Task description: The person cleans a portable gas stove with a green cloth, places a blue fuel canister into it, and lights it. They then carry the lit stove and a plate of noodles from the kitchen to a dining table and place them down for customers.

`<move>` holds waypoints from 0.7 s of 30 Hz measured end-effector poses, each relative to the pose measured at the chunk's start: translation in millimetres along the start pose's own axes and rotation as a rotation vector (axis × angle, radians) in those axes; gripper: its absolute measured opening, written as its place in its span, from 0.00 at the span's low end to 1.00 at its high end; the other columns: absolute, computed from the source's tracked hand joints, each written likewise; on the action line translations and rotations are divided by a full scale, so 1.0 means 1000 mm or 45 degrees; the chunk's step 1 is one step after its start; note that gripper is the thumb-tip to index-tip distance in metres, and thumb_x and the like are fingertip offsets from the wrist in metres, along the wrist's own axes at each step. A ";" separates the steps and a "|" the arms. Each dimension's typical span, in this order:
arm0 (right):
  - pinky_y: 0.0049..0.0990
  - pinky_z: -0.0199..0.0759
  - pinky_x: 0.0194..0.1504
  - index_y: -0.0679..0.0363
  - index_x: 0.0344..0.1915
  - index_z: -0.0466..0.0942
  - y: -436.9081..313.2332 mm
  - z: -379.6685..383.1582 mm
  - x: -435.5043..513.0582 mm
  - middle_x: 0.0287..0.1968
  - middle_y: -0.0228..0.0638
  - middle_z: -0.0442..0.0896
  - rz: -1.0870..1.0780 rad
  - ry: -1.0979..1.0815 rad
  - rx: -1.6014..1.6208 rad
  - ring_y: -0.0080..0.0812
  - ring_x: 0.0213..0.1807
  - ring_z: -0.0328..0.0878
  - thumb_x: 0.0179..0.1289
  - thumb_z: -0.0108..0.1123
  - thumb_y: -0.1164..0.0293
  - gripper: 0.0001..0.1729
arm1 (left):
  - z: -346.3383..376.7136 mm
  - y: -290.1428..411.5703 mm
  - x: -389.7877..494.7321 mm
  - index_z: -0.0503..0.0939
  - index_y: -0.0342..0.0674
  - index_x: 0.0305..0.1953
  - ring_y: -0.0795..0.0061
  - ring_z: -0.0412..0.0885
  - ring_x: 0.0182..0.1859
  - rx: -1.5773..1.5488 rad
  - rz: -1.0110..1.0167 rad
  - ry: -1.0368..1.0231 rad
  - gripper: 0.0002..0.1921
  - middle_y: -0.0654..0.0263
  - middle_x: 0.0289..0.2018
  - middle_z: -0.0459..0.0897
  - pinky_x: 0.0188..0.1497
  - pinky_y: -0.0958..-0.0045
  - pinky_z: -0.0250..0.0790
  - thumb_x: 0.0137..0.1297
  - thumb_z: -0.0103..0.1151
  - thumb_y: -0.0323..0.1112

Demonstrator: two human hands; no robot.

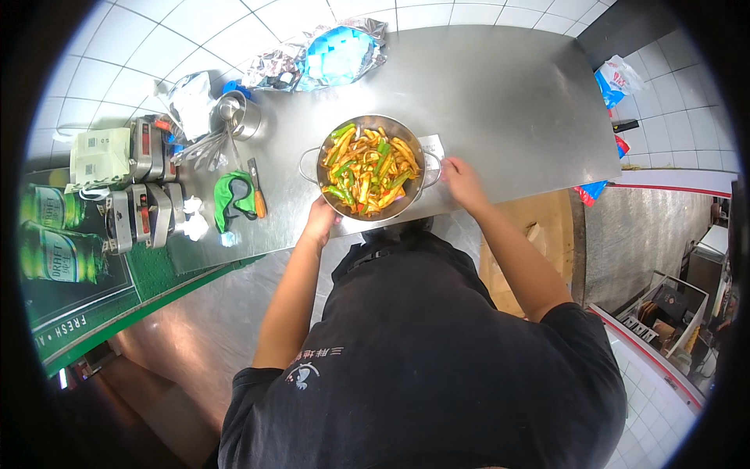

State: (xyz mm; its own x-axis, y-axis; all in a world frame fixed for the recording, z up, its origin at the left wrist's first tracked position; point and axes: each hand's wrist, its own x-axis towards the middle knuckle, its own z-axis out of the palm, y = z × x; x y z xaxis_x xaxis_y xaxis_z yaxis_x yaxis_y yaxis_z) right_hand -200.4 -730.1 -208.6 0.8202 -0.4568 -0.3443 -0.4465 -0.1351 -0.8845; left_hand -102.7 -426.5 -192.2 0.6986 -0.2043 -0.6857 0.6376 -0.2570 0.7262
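A round two-handled metal pan (326, 202) sits near the front edge of the steel table. It is filled with a cooked dish (369, 167) of yellowish strips and green pepper pieces. My left hand (321, 220) is at the pan's lower left rim, and its fingertips are partly hidden there. Beside the pan's right loop handle is my right hand (462, 183), its fingers close to that handle and to a printed paper slip (432, 145). The slip lies partly behind the handle. Whether the fingers grip either one is not clear.
Left on the steel table (498, 105) lie a green strap-like item (225, 202), a wooden-handled tool (258, 196) and crumpled tissue (195, 220). Beyond them stand metal burner-like units (140, 214) and a steel pot (249, 120) with ladles. A foil bag (343, 55) of blue packets rests against the tiled wall.
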 end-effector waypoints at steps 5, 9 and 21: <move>0.29 0.71 0.41 0.66 0.43 0.75 0.018 -0.020 -0.032 0.32 0.39 0.82 0.116 0.072 -0.063 0.31 0.36 0.79 0.65 0.51 0.62 0.17 | -0.006 0.005 0.003 0.73 0.37 0.38 0.86 0.62 0.18 -0.113 -0.073 -0.161 0.06 0.72 0.22 0.72 0.19 0.82 0.52 0.64 0.46 0.31; 0.29 0.72 0.42 0.65 0.44 0.75 0.030 -0.021 -0.049 0.33 0.40 0.82 0.161 0.120 -0.064 0.32 0.37 0.80 0.64 0.51 0.62 0.18 | -0.008 0.009 0.006 0.74 0.36 0.36 0.86 0.60 0.17 -0.016 -0.057 -0.244 0.06 0.73 0.20 0.71 0.18 0.81 0.50 0.63 0.46 0.29; 0.43 0.70 0.46 0.62 0.42 0.75 0.019 0.008 -0.092 0.40 0.52 0.79 0.068 0.137 -0.291 0.53 0.45 0.76 0.63 0.49 0.64 0.14 | -0.037 0.009 0.014 0.74 0.46 0.35 0.88 0.61 0.16 0.081 0.014 -0.193 0.05 0.77 0.20 0.70 0.14 0.82 0.50 0.58 0.50 0.29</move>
State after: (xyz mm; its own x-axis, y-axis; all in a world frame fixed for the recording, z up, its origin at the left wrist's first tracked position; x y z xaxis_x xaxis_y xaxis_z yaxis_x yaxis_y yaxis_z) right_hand -281.5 -683.2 -196.5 0.7560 -0.5582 -0.3420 -0.5673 -0.2978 -0.7678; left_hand -75.5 -396.9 -193.8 0.6457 -0.3463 -0.6805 0.6047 -0.3123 0.7327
